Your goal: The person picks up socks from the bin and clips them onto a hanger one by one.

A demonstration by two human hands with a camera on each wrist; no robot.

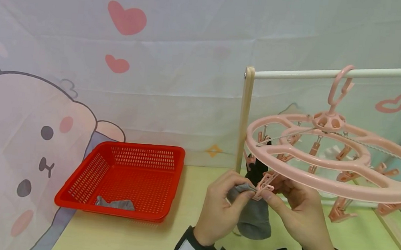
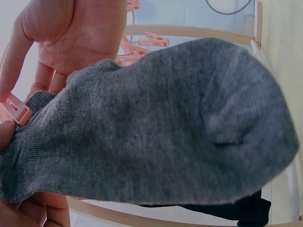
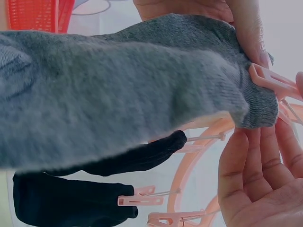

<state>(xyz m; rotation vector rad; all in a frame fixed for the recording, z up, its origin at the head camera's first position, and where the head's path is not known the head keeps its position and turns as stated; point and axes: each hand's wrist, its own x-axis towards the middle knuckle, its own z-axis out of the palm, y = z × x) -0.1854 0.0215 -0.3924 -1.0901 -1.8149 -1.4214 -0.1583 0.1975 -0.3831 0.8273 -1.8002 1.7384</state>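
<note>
A grey sock [image 1: 254, 218] hangs by its cuff below the near left rim of a pink round clip hanger [image 1: 304, 181]. My left hand [image 1: 223, 209] pinches the cuff between thumb and fingers. My right hand [image 1: 298, 213] holds a pink clothespin [image 1: 264, 186] at that cuff, its thumb on the clip's handle. Seen from the right wrist, the clothespin [image 3: 270, 80] lies over the cuff edge, and the left thumb presses the sock [image 3: 142, 85] beside it. In the left wrist view the sock [image 2: 156, 132] covers much of the left hand [image 2: 42, 210].
Black socks [image 3: 71, 198] hang from other clips on the hanger, behind the grey one. A white rail [image 1: 299, 74] on a wooden post [image 1: 245, 117] carries the hanger. On the left of the table stands a red basket [image 1: 116, 212] with another grey sock [image 1: 116, 204] inside.
</note>
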